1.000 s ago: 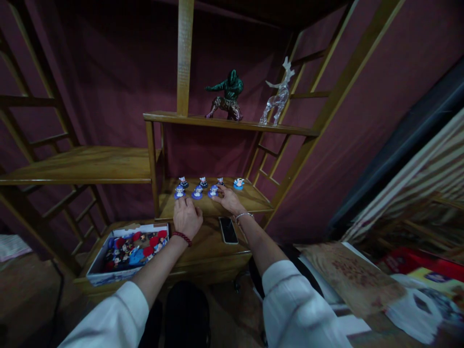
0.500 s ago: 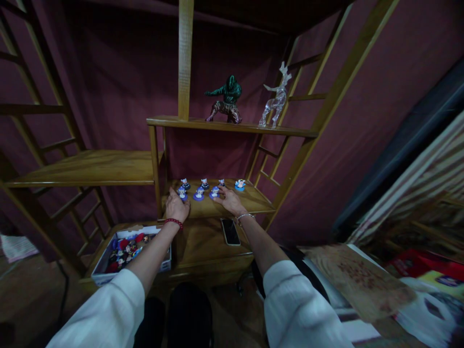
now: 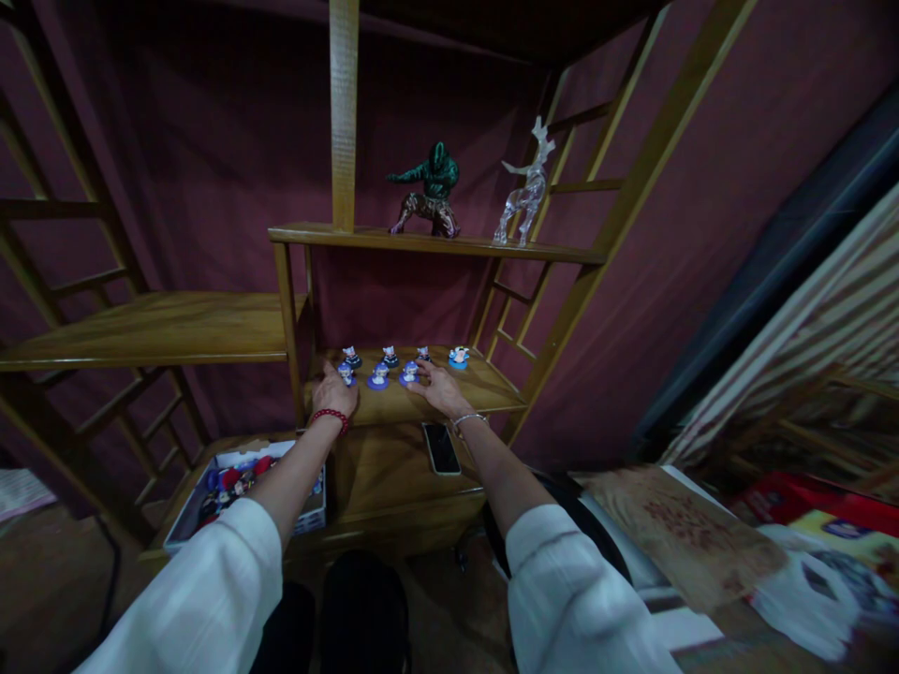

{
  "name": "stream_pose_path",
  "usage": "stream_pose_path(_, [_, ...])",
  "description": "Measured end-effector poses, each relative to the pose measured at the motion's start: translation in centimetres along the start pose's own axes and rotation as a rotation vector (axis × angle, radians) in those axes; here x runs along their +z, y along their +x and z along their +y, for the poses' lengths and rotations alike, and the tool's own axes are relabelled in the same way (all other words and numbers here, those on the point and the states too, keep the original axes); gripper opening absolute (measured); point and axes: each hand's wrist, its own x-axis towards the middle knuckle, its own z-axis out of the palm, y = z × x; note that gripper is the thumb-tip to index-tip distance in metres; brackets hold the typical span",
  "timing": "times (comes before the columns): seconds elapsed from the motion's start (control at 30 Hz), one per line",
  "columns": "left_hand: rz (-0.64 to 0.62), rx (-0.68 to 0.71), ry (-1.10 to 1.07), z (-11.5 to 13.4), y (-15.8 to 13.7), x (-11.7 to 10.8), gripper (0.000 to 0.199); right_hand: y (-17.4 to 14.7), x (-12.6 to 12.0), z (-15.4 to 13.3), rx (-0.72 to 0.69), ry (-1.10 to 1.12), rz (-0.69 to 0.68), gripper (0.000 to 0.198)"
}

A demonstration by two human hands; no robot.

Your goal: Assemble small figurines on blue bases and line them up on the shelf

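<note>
1. While the left hand is set beyond and left of the phone, around the left purple figurine, its fingers are loosely bent; whether anything is gripped cannot be told.
2. Beyond the phone, the right purple figurine is met by the right hand, fingers curved; a firm hold cannot be confirmed.
3. Both figurines are probably light, stiff and smooth, best pinched at the round base.
4. White bodies, purple tops and purple bases are shown, all upright, with a matching middle figurine between.
5. Left of the phone, a box is partly covered by the left sleeve.
</note>
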Motion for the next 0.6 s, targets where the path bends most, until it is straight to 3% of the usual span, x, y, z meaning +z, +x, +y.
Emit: stream_pose_path(0.6, [0.038,0.069,0.06,-0.6,-0.14,0.47,0.068,0.36,0.23,0.62,-0.009,-0.055,-0.019,0.058])
